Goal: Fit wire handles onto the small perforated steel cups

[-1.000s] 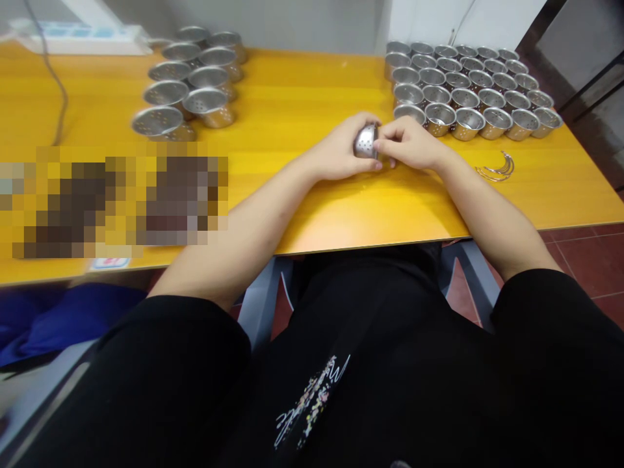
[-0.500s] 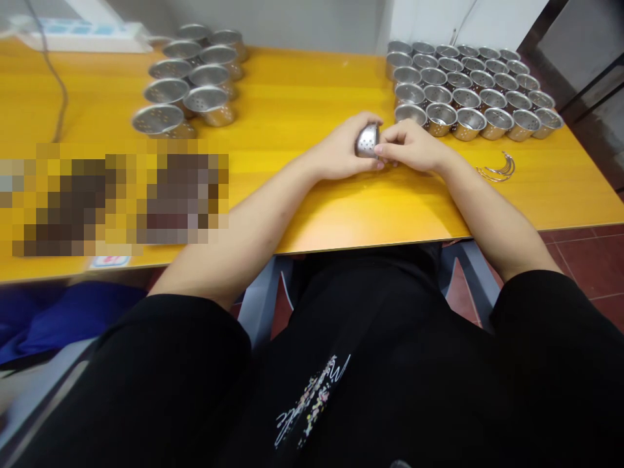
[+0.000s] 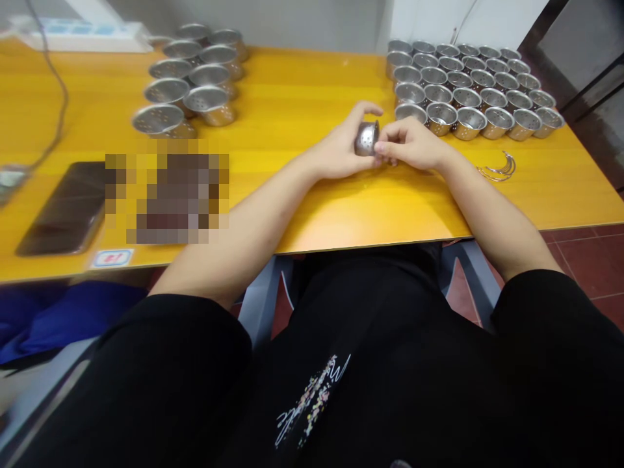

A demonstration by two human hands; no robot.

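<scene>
The left hand (image 3: 338, 146) is cradling a perforated metal cup (image 3: 366, 139) just front-left of the rows of cups (image 3: 481, 79), while the right hand (image 3: 412, 144) is pinching at its rim. A left finger is now lifting clear, apparently loosening that hold around the cup.

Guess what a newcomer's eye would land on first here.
Probably the block of cups in shiny rows at the right of the yellow table, with a smaller group at the left. Next, perhaps, the perforated cup mid-table, between the left hand and the right hand. Curved wires lie near the right forearm.
</scene>
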